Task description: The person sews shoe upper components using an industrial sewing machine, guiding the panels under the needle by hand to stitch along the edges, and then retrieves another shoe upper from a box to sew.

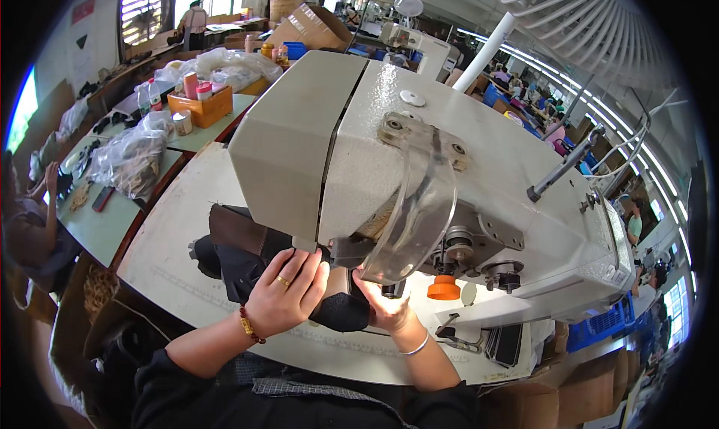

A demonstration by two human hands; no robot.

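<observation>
Hands: we count two, side by side at the machine's front edge.
Left hand (278, 301): fingers close together, laid over the black cloth (344, 313); we cannot tell whether they pinch it. One ring, one beaded bracelet (247, 325).
Right hand (389, 313): partly behind the guard, beside the cloth; its grip we cannot tell. One bangle (416, 347).
Cloth: between and beneath our hands, bunched leftward on the worktable (172, 234); how many pieces, we cannot tell.
Sewing machine (494, 159): one right before us, pale grey, with one clear guard (419, 219) and one orange knob (443, 287).
Green table (105, 230): at left, bearing one phone (103, 198) and one orange box (201, 108).
Co-worker (30, 227): one, at that table's near side.
Farther back: one standing person (195, 20), one large tilted carton (311, 28).
</observation>
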